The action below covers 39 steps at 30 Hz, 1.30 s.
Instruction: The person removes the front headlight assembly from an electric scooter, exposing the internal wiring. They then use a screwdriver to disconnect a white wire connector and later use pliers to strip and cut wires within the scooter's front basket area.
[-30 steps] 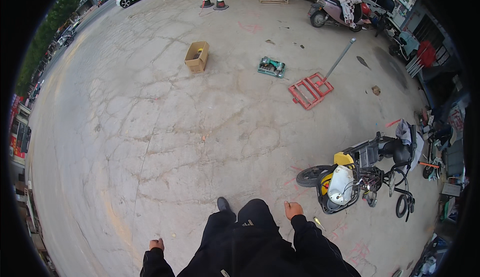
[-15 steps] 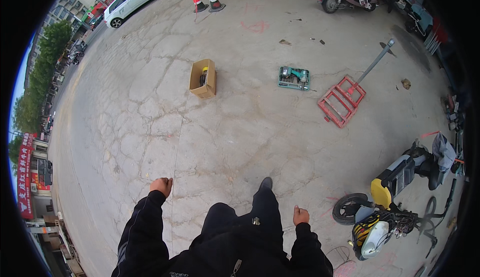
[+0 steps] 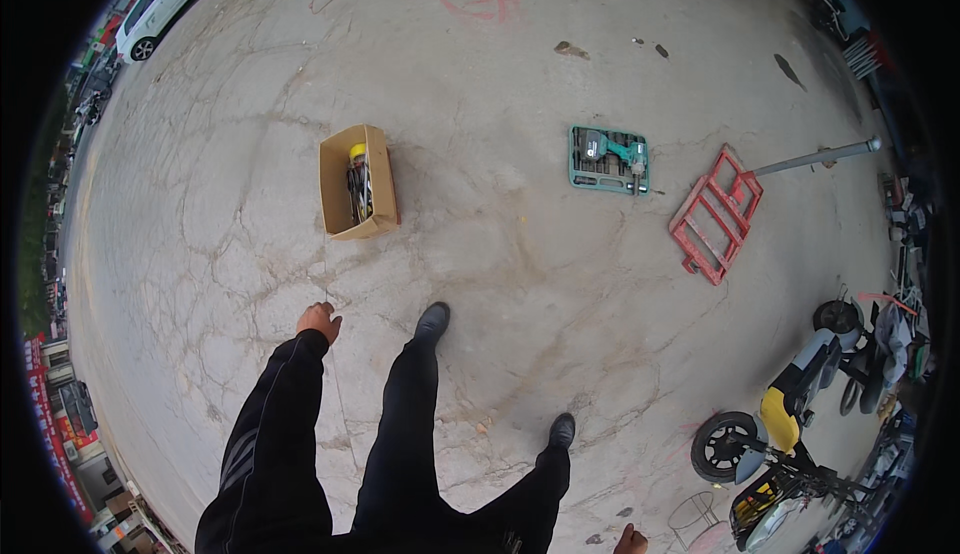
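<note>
1. Left shoe [image 3: 432, 322] is now leading the stride instead of the right, and the left hand [image 3: 318, 322] is coming nearer the cardboard box [image 3: 370, 226].
2. Yellow-panelled scooter [image 3: 778, 419] is lying on its side at the right, perhaps so that its stripped, wired end is easier to reach.
3. Red platform frame [image 3: 740, 192] is resting on the concrete, its broad base probably steadying the grey post [image 3: 815, 159].
4. Cardboard box is standing open-topped beyond the left hand, likely keeping loose items together: it is holding a yellow item [image 3: 357, 152] and long, dark pieces too small to name.
5. Green tool case [image 3: 585, 179] is lying open, its moulded tray cradling a cordless impact wrench [image 3: 620, 152].
6. Left hand is hanging apparently empty, fingers loosely apart; the lower edge is cutting off the right hand [image 3: 630, 541], so I cannot tell its grip.
</note>
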Motion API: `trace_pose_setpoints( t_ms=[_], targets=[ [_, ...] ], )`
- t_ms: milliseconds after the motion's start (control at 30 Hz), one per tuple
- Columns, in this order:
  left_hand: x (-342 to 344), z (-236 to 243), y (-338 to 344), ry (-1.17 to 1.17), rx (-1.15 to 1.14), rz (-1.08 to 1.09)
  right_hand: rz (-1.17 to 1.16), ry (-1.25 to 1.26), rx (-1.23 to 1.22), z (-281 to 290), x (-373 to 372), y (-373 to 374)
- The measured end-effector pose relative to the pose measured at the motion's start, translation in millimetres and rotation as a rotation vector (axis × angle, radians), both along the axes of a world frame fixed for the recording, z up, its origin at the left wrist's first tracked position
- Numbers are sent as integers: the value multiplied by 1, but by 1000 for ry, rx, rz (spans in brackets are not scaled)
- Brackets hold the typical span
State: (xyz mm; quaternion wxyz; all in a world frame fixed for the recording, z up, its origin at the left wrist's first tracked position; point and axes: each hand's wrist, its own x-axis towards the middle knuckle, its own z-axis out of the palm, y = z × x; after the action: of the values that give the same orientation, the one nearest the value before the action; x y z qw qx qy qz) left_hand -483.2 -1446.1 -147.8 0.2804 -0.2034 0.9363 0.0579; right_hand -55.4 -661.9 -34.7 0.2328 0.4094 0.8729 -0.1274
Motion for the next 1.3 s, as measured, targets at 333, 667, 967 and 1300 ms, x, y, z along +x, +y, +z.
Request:
trace_pose_setpoints(
  t_ms=[333,667,967,1300],
  targets=[
    [-241,-342,-107,155,193,-6,-52,-820,-190,137,125,-306],
    [-250,-373,-160,278,-73,-198,-594,-723,-100,138,-30,-383],
    [-170,-218,-2,129,362,-436,-694,-387,-146,144,64,-437],
    [78,-8,362,-118,477,-1515,-993,-170,-218,97,276,-437]
  ],
)
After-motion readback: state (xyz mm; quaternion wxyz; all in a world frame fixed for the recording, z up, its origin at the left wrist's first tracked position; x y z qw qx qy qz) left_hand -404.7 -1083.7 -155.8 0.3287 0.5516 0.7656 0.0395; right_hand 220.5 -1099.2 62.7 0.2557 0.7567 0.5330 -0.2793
